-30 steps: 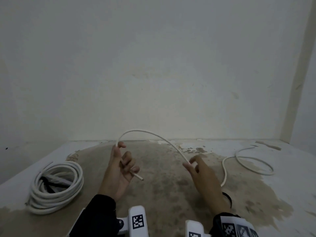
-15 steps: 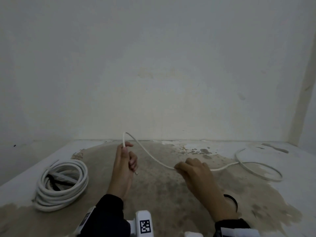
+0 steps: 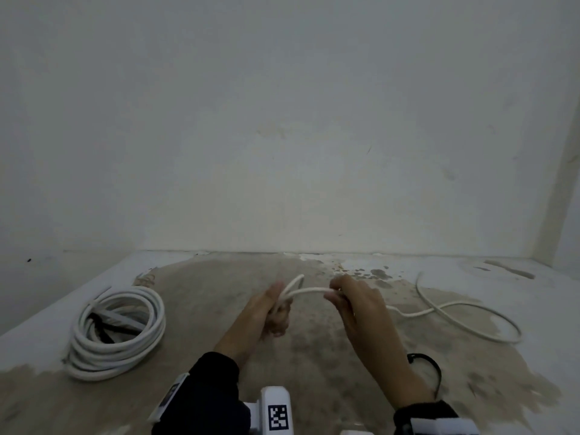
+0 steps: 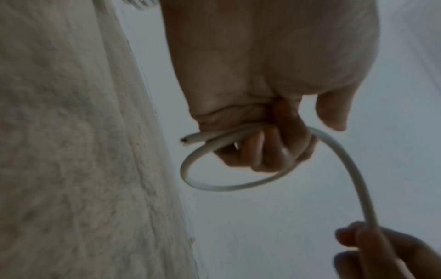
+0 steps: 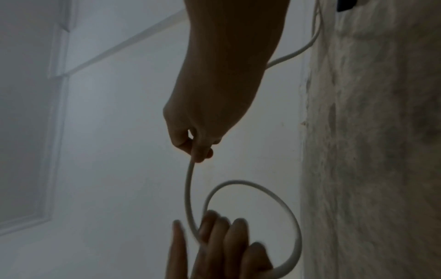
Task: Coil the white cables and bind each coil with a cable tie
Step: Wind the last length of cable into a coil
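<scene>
- head view has us partway into the first loop of the loose white cable (image 3: 452,312), which trails across the floor (image 3: 314,356) to the right of our hands and rises to them.
- our left hand (image 3: 266,312) has its fingers curled round the cut end and one small loop; the left wrist view shows the loop (image 4: 214,186) hanging below the fist with the end poking out beside it.
- our right hand (image 3: 354,306) pinches the cable just right of the left hand, thumb and fingers closed on it.
- as we judge it, the stiff cable could spring the loop open if the left hand loosens, and a kink could form if we feed the next turn with a twist.
- the trailing length crosses itself on the floor, so it may snag as we pull.
- a finished coil (image 3: 116,331) lies on the floor well left of our hands; a black cable tie (image 3: 430,368) lies near our right wrist.
- the floor is bare, patchy concrete, pale at the edges; plain, stained white walls (image 3: 282,120) meet it behind our hands.
</scene>
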